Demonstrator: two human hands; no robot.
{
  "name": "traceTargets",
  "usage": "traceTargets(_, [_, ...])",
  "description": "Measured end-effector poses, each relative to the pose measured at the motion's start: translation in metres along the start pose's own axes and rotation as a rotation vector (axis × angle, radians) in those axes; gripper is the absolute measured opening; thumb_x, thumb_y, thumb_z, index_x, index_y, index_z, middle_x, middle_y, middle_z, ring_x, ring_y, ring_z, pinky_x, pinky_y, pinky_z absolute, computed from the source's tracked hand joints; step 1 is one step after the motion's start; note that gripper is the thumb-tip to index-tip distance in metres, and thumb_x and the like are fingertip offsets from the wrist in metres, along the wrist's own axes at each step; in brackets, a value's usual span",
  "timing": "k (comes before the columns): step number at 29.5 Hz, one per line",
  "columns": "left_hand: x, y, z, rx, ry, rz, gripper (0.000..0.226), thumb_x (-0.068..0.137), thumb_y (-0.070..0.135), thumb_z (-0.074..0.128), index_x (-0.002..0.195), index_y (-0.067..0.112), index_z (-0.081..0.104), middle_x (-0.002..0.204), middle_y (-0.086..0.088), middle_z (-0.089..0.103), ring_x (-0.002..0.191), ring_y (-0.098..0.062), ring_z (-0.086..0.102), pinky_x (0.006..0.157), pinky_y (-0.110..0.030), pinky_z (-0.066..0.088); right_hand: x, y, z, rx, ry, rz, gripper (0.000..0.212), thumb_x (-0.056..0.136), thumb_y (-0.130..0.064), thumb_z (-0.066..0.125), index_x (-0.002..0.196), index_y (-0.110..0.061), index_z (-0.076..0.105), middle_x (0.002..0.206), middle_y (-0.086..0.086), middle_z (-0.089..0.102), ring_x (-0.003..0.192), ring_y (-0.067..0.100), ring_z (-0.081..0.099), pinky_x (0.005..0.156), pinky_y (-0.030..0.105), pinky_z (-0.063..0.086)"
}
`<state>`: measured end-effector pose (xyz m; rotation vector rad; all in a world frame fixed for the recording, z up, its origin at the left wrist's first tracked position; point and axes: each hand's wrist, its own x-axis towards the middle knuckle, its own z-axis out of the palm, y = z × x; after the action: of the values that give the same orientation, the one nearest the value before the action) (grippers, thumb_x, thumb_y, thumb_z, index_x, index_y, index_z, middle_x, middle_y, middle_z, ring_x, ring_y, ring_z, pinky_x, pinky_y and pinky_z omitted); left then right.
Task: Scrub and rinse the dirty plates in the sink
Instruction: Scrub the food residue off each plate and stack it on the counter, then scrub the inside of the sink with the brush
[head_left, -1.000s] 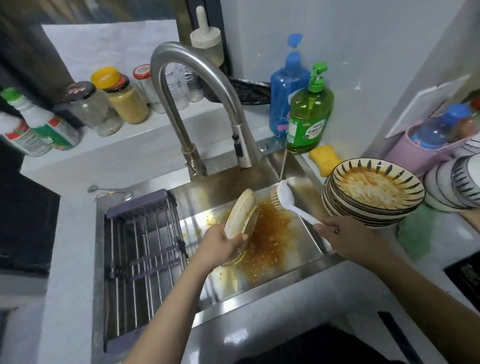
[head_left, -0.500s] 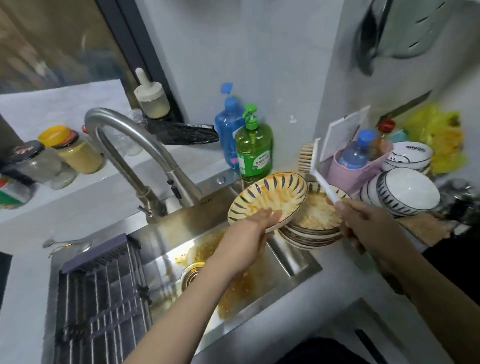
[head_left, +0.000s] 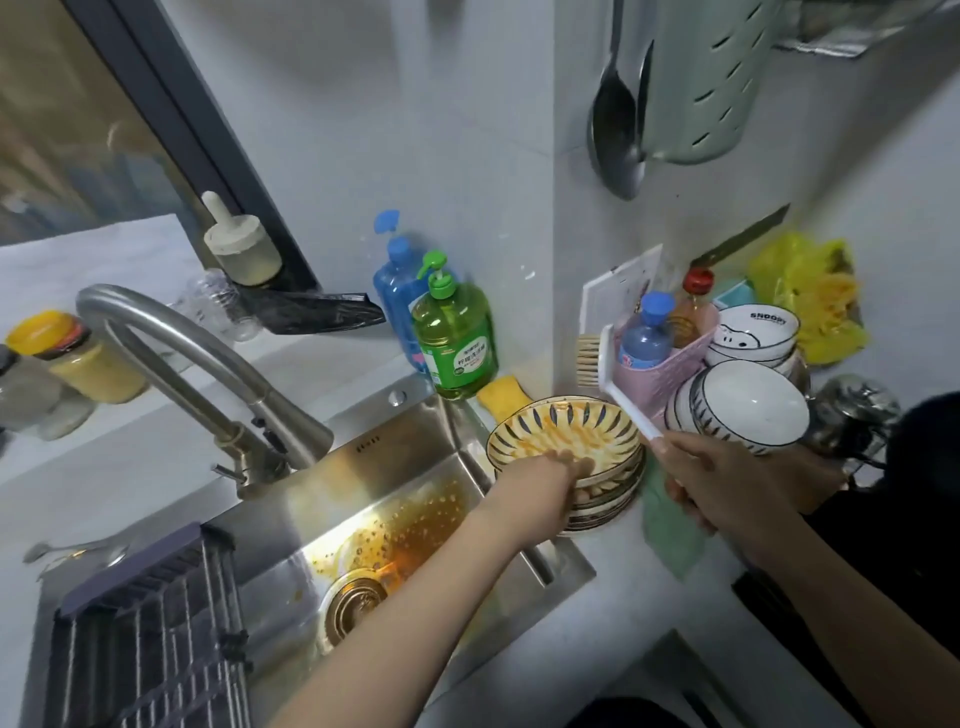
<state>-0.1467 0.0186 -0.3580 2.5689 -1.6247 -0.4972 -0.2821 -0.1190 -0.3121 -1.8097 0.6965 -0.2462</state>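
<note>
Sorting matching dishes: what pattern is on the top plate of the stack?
Dark radiating stripes on cream, sauce-smeared: top plate, head view.

A green soap bottle (head_left: 455, 343) and blue bottle (head_left: 396, 293) stand at the table's back edge, beside a yellow sponge (head_left: 503, 397) and a pink basket (head_left: 662, 366).

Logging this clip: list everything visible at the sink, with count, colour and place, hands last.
dirty plates: one stack, cream with dark stripes, counter right of the sink
sink: one, steel, orange residue
faucet: one, grey, behind the sink
soap bottles: two, green and blue, back corner
sponge: one, yellow, beside the green bottle
white bowls: several, far right
drying rack: one, dark, left of the sink
brush: one, white, held raised
left hand: on the top plate
right hand: grips the brush
</note>
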Motion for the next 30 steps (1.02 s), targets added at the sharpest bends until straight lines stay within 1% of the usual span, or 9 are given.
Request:
traceTargets(2, [0.003, 0.002, -0.001, 0.0, -0.022, -0.006, 0.042, 0.1, 0.025, 0.043, 0.141, 0.015, 0.044, 0.138, -0.015, 0.049, 0.124, -0.034, 0.049, 0.096, -0.046, 0.047, 0.0, 0.003, -0.002, 0.028, -0.002, 0.025, 0.019, 0.097, -0.02, 0.051, 0.088, -0.031, 0.064, 0.058, 0.01, 0.048, 0.037, 0.011, 0.034, 0.032, 0.02, 0.029])
traceTargets(8, [0.008, 0.005, 0.0, 0.009, -0.048, -0.014, 0.046, 0.103, 0.031, 0.037, 0.145, 0.012, 0.036, 0.144, -0.016, 0.043, 0.133, -0.031, 0.039, 0.1, -0.044, 0.043, 0.002, 0.011, -0.002, 0.015, -0.038, 0.058, 0.014, 0.097, -0.023, 0.051, 0.098, -0.028, 0.064, 0.056, 0.005, 0.049, 0.04, 0.014, 0.037, 0.035, 0.021, 0.031])
traceTargets(13, [0.012, 0.005, 0.005, 0.032, -0.068, 0.0, 0.05, 0.103, 0.034, 0.034, 0.147, 0.01, 0.032, 0.15, -0.02, 0.035, 0.139, -0.033, 0.032, 0.116, -0.041, 0.019, 0.003, 0.011, 0.003, -0.02, -0.083, 0.064, 0.015, 0.098, -0.026, 0.05, 0.1, -0.028, 0.064, 0.058, 0.005, 0.05, 0.044, 0.016, 0.04, 0.037, 0.022, 0.033])
traceTargets(16, [0.005, -0.001, 0.007, -0.075, -0.06, -0.022, 0.052, 0.102, 0.04, 0.035, 0.148, 0.015, 0.033, 0.153, -0.018, 0.031, 0.143, -0.03, 0.026, 0.119, -0.044, 0.013, 0.004, 0.008, 0.012, 0.003, -0.117, 0.085, 0.016, 0.097, -0.026, 0.05, 0.097, -0.027, 0.066, 0.059, 0.006, 0.05, 0.045, 0.016, 0.04, 0.038, 0.023, 0.032])
traceTargets(19, [-0.014, -0.014, 0.007, -0.226, 0.119, -0.048, 0.051, 0.1, 0.041, 0.042, 0.145, 0.017, 0.04, 0.151, -0.011, 0.039, 0.141, -0.026, 0.032, 0.115, -0.041, 0.026, 0.004, 0.002, 0.025, 0.027, -0.15, 0.11, 0.016, 0.097, -0.026, 0.051, 0.101, -0.027, 0.066, 0.059, 0.005, 0.049, 0.045, 0.015, 0.039, 0.039, 0.023, 0.032])
traceTargets(23, [-0.056, -0.044, 0.009, -0.448, 0.478, -0.231, 0.039, 0.09, 0.035, 0.049, 0.124, 0.019, 0.059, 0.12, 0.0, 0.062, 0.106, -0.016, 0.059, 0.089, -0.03, 0.048, 0.002, -0.008, 0.054, 0.042, -0.217, 0.12, 0.018, 0.097, -0.026, 0.05, 0.107, -0.026, 0.066, 0.057, 0.003, 0.049, 0.042, 0.011, 0.04, 0.039, 0.022, 0.033])
traceTargets(25, [-0.074, -0.06, 0.012, -0.528, 0.575, -0.339, 0.028, 0.086, 0.031, 0.051, 0.108, 0.018, 0.065, 0.103, 0.002, 0.062, 0.089, -0.011, 0.058, 0.078, -0.026, 0.046, -0.001, -0.011, 0.068, 0.052, -0.252, 0.137, 0.019, 0.097, -0.025, 0.051, 0.108, -0.023, 0.066, 0.056, 0.002, 0.049, 0.04, 0.01, 0.04, 0.037, 0.021, 0.033])
traceTargets(28, [-0.102, -0.094, 0.024, -0.677, 0.615, -0.528, 0.011, 0.089, 0.02, 0.056, 0.094, 0.02, 0.065, 0.092, 0.002, 0.064, 0.083, -0.013, 0.059, 0.076, -0.028, 0.049, -0.004, -0.014, 0.097, 0.034, -0.336, 0.185, 0.018, 0.097, -0.025, 0.051, 0.103, -0.021, 0.068, 0.057, 0.003, 0.052, 0.04, 0.011, 0.041, 0.038, 0.023, 0.034])
traceTargets(30, [-0.122, -0.119, 0.031, -0.985, 0.636, -0.682, 0.012, 0.092, 0.016, 0.055, 0.09, 0.021, 0.065, 0.088, 0.001, 0.064, 0.081, -0.022, 0.063, 0.072, -0.035, 0.054, -0.003, -0.016, 0.121, 0.023, -0.405, 0.21, 0.019, 0.098, -0.026, 0.05, 0.1, -0.02, 0.068, 0.057, 0.004, 0.052, 0.041, 0.013, 0.041, 0.04, 0.024, 0.034])
